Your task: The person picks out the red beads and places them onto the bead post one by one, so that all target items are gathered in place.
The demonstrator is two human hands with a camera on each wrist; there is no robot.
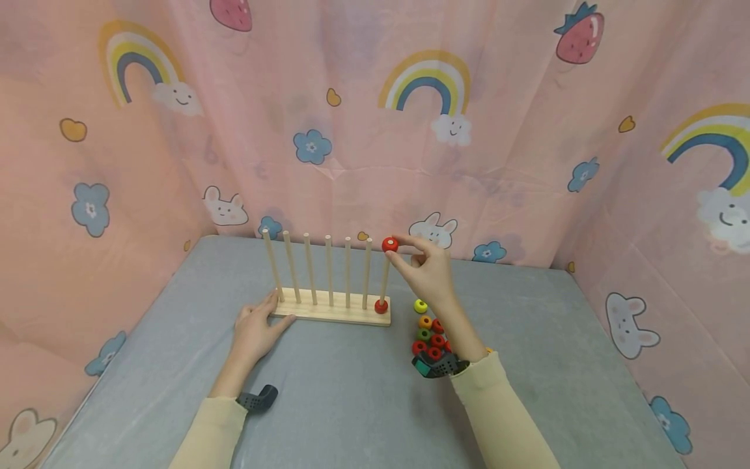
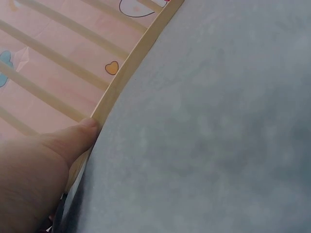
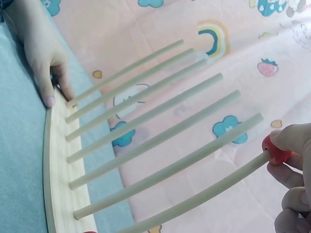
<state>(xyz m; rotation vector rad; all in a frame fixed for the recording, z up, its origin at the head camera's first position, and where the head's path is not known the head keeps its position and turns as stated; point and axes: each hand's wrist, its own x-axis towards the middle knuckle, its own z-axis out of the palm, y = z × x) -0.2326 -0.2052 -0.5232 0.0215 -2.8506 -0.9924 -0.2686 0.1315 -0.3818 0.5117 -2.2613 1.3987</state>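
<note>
The right hand's (image 1: 430,270) thumb and index finger pinch a red bead (image 1: 385,247) from its right side, just right of the middle of the head view. The bead sits around the tip of the rightmost peg (image 1: 384,280), whose end shows in the hole; in the right wrist view, the other fingers curl at the lower right. The left hand (image 1: 253,332), left of centre, grips the left end of a pale wooden base (image 1: 328,314), thumb along the front edge and fingers at the far side.

The base lies across the middle of the frame and carries seven upright pegs in a row. A second red bead (image 1: 381,307) rests around the foot of the rightmost peg, touching the base.

Right of the base, partly hidden by the right forearm, loose beads lie close together: one yellow (image 1: 420,305) at the top, then one orange (image 1: 425,322), one green (image 1: 423,335) and several red (image 1: 418,348). Dark wrist devices and pale yellow sleeves (image 1: 498,404) reach in from the bottom. Grey cloth (image 1: 340,404) covers the table; a pink curtain (image 1: 363,39) with rainbows, rabbits and strawberries fills the upper frame.
</note>
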